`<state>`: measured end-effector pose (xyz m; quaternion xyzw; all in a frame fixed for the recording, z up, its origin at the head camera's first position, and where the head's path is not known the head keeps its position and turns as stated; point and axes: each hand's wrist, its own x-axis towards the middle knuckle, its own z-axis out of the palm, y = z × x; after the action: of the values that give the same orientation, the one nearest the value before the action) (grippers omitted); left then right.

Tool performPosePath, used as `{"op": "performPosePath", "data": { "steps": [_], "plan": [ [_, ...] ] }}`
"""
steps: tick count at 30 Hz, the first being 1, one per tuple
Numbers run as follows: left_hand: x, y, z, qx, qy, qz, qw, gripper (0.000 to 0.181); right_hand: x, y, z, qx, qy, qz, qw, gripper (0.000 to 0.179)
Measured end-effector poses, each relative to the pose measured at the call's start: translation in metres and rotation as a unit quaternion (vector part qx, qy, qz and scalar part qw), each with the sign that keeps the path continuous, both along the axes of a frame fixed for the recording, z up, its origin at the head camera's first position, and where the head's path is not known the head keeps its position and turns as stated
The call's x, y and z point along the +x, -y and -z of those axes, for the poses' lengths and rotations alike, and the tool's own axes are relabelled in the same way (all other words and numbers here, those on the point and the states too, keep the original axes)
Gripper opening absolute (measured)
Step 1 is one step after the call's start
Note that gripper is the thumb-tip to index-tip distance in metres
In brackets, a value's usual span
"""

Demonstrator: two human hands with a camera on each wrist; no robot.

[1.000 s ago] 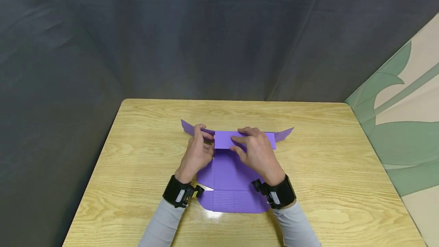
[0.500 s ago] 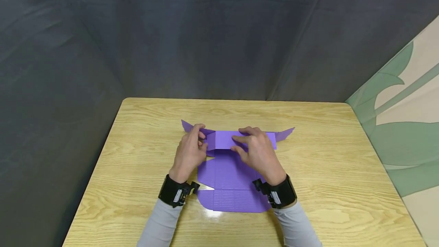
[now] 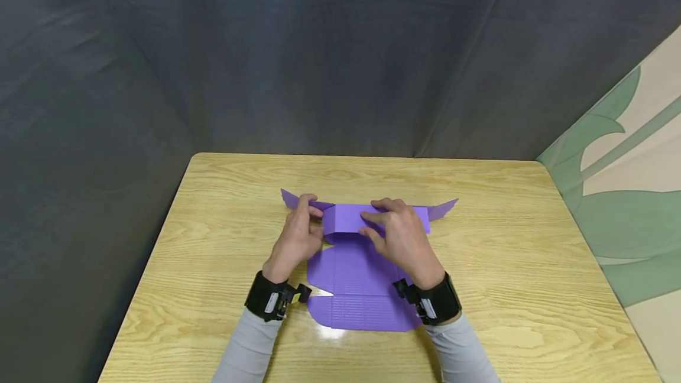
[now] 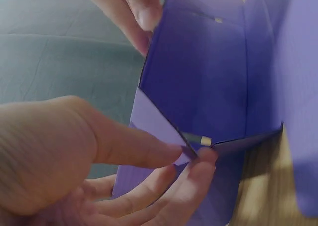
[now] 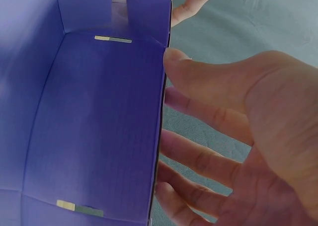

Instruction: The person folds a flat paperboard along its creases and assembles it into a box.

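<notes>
A purple cardboard box blank (image 3: 359,273), partly folded, lies mid-table. Its far panel (image 3: 348,217) stands folded over toward the near side, with a small side flap (image 4: 154,121) bent in at the left end. My left hand (image 3: 295,241) is at that end; in the left wrist view its thumb and fingers pinch the flap's corner. Spread fingers of my right hand (image 3: 403,241) rest on the outer face of the folded panel, the thumb at its edge. Narrow slots show along the panel's creases in the right wrist view. The right hand hides part of the blank's right side.
Two purple wing flaps, the left one (image 3: 289,198) and the right one (image 3: 443,209), stick out behind the folded panel. The wooden table (image 3: 505,276) meets a dark curtain (image 3: 319,64) at the back and a leaf-patterned cloth (image 3: 628,223) on the right.
My left hand has drawn back a little to the left from the panel's end, and the left side flap has come into view and bent inward. The right hand has stayed in place.
</notes>
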<state>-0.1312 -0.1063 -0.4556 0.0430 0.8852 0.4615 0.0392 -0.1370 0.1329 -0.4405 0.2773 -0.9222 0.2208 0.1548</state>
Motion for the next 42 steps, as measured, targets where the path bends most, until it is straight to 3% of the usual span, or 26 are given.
{"op": "performPosePath", "data": {
  "steps": [3,9,19,28,32,42],
  "plan": [
    [0.000,-0.003,0.001,0.013,-0.005,0.002,0.9999,0.067,0.000,0.000,0.000,-0.002,0.000,0.000,1.0000,0.034],
    [0.001,-0.007,0.004,-0.002,-0.051,0.001,0.9987,0.067,0.000,0.000,-0.001,0.000,0.001,0.000,1.0000,0.035],
    [-0.001,-0.012,0.011,0.031,-0.046,0.011,0.9984,0.070,-0.001,-0.001,0.000,0.001,0.001,-0.002,1.0000,0.034],
    [0.005,-0.019,0.011,-0.013,-0.084,-0.013,0.9963,0.066,0.000,0.001,-0.001,0.001,0.001,-0.005,1.0000,0.033],
    [0.007,-0.022,0.008,-0.013,-0.075,-0.034,0.9965,0.062,0.001,0.001,-0.003,0.002,0.004,-0.004,1.0000,0.034],
    [0.015,-0.030,0.000,-0.023,-0.027,-0.050,0.9981,0.064,0.003,0.003,-0.005,0.005,0.009,0.000,0.9999,0.034]
  ]
}}
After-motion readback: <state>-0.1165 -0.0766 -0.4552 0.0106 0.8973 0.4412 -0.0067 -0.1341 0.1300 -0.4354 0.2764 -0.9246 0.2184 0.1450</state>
